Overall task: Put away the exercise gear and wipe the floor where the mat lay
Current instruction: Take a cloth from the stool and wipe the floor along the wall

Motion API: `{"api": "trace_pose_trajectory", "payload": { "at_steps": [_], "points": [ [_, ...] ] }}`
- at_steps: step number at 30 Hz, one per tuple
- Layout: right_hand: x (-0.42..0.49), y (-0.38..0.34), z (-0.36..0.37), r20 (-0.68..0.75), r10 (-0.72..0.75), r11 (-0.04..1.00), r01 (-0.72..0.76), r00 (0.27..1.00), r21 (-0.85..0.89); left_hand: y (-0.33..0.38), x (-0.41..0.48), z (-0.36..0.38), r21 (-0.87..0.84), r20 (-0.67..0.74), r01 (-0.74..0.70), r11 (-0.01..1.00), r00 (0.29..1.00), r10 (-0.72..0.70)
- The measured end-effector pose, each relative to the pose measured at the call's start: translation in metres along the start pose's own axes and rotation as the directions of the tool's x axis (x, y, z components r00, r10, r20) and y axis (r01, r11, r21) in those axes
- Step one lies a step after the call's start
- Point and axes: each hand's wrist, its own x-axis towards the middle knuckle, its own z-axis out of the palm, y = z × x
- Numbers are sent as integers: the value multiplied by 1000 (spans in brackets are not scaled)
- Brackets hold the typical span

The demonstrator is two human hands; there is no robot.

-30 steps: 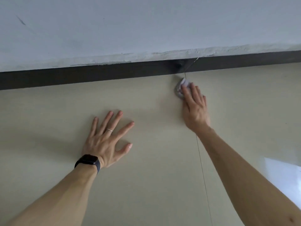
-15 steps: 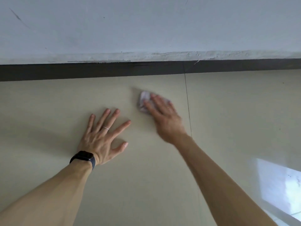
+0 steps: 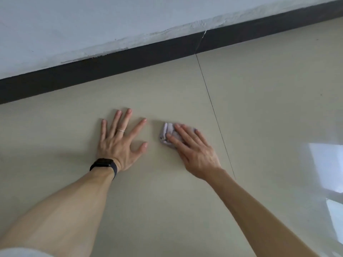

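The right hand (image 3: 194,151) presses flat, fingers straight, on a crumpled pale cloth (image 3: 167,134) lying on the beige floor (image 3: 167,210); the left hand (image 3: 120,143), fingers spread, rests flat just beside it; a dark skirting (image 3: 111,65) runs beyond.

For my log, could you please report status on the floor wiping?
Left hand flat on floor. Right hand pressing cloth onto it. No obstacle in view.

Small crumpled pale-lilac cloth (image 3: 167,134) is lying pressed flat on the glossy beige tiled floor (image 3: 259,108), bunching in folds at its left edge, half showing from under the right hand's (image 3: 194,153) straight fingers, sitting just left of a thin grout line (image 3: 213,110).
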Motion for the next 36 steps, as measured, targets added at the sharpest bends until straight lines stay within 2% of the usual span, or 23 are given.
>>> {"api": "trace_pose_trajectory", "payload": {
  "at_steps": [2,4,6,7,9,11,12,14,15,16,17,19,20,21,22,24,26,28,29,31,32,34,36],
  "points": [
    [-3,37,-10,-85,271,962,-271,959,11,-1,0,2,2,12,3,1000,1000,-3],
    [-10,54,-12,-181,538,843,-529,823,99,-2,-1,2,10,27,11,1000,1000,-11],
    [-21,35,1,-234,690,724,-664,685,187,-1,-1,2,4,24,9,1000,1000,-9],
    [-29,13,9,-246,702,712,-671,669,207,0,-1,2,-4,18,10,1000,1000,-10],
    [-52,-43,27,-246,584,812,-549,774,200,-1,-1,1,-8,12,8,1000,1000,-8],
    [-84,-93,44,-176,354,931,-328,919,159,-2,-1,3,-13,1,-4,1000,1000,4],
    [-100,-104,49,-152,245,965,-226,957,136,-3,-2,5,-19,-13,-13,1000,1000,13],
    [-118,-91,47,-139,159,983,-144,978,112,-3,-4,8,-23,-57,-41,999,998,40],
    [-121,-76,44,-154,209,975,-195,966,104,-2,-6,8,-23,-79,-52,998,996,50],
    [-123,-60,42,-188,317,948,-304,930,98,-1,-8,8,-22,-98,-57,998,994,54],
    [-127,-44,39,-225,476,879,-460,850,122,2,-13,8,-23,-118,-51,998,992,48],
    [-137,-23,32,-269,777,628,-731,570,265,14,-34,9,-50,-153,-21,999,988,13],
    [-141,-23,34,-272,853,517,-791,445,328,24,-50,11,-64,-153,-27,998,988,17],
    [-146,-33,39,-271,888,451,-814,371,365,35,-70,16,-70,-136,-61,996,989,51],
    [-152,-52,47,-280,893,439,-821,353,366,45,-91,23,-61,-108,-113,992,988,106],
    [-168,-111,66,-290,837,539,-788,464,297,56,-127,39,-11,-71,-202,979,977,201],
    [-193,-175,82,-196,716,698,-678,670,228,55,-137,49,9,-47,-215,977,975,215],
    [-219,-203,86,-118,505,860,-487,855,152,53,-132,47,-5,-25,-200,980,980,200],
    [-230,-196,81,-77,416,905,-404,906,133,53,-132,44,-5,-18,-202,979,979,202],
    [-239,-165,71,-50,426,901,-419,903,116,53,-133,43,-6,-13,-209,978,978,209],
    [-239,-147,65,-69,534,842,-523,842,133,53,-134,43,-10,-13,-208,978,978,207],
    [-237,-113,52,-76,804,590,-775,590,225,53,-133,43,-20,8,-200,980,980,200],
    [-230,-99,46,-46,937,342,-886,345,314,52,-133,42,-24,23,-205,979,978,205]
  ]
}}
